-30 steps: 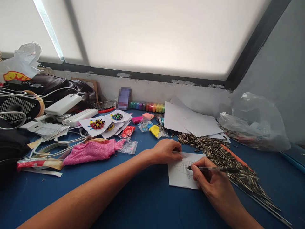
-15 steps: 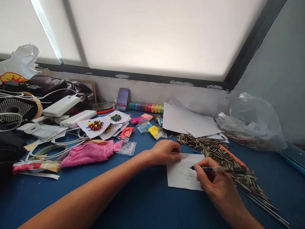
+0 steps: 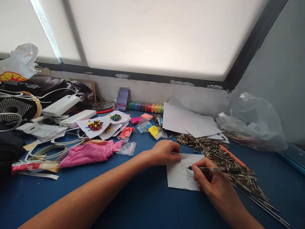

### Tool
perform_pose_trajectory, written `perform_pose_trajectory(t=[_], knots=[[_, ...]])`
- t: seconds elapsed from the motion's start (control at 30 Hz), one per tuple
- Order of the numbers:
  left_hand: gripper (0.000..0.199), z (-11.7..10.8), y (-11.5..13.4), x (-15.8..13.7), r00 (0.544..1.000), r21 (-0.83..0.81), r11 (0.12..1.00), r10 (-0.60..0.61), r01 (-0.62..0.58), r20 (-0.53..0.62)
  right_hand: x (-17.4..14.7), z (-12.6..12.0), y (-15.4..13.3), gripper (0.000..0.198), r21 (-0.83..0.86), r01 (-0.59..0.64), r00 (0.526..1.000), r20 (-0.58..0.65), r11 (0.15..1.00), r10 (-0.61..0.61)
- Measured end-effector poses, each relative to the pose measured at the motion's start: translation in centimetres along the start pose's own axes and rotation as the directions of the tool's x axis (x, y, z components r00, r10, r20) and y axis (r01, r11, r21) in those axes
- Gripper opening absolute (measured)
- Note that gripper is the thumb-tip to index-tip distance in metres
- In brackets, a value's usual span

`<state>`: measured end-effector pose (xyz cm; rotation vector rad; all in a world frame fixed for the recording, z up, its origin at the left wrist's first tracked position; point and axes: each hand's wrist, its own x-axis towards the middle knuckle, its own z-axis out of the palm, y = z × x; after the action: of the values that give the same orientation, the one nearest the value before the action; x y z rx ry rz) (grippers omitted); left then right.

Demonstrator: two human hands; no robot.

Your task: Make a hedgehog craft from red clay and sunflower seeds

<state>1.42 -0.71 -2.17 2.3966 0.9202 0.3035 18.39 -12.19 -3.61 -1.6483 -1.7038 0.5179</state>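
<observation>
A small white sheet of paper (image 3: 175,182) lies on the blue table, bearing a line drawing of a rounded animal-like body with thin legs and small curved marks inside. Over its upper left corner rests my left hand (image 3: 165,152), fingers bent, with thumb and forefinger apart and nothing gripped between them. My right hand (image 3: 215,186) is closed around a black pen (image 3: 222,169) with a clear barrel. The pen's tip points at the drawn body, and the hand covers the sheet's right side.
Striped sunflower seeds (image 3: 219,156) are heaped beyond and right of the sheet. Behind lie blank papers (image 3: 190,119) and a plastic bag (image 3: 259,127). Leftward are decorated cards (image 3: 82,127), yellow clay (image 3: 153,130), a pink cloth (image 3: 88,154), cables and white power banks (image 3: 77,118).
My right hand and the pen have shifted slightly left over the drawing. My left hand stays on the sheet's corner.
</observation>
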Motion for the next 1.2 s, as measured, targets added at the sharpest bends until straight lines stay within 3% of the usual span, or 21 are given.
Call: perform_pose_trajectory(t=[0.97, 1.2], knots=[[0.01, 0.59, -0.43, 0.15, 1.0, -0.061, 0.998, -0.001, 0.0, -0.022, 0.0, -0.02, -0.28, 0.024, -0.029, 0.028, 1.0, 0.015, 0.999, -0.028], [0.011, 0.43, -0.4, 0.13, 1.0, -0.064, 0.998, 0.007, -0.008, -0.021, -0.08, 0.01, -0.34, 0.026, 0.106, -0.025, 1.0, 0.017, 0.994, 0.023]])
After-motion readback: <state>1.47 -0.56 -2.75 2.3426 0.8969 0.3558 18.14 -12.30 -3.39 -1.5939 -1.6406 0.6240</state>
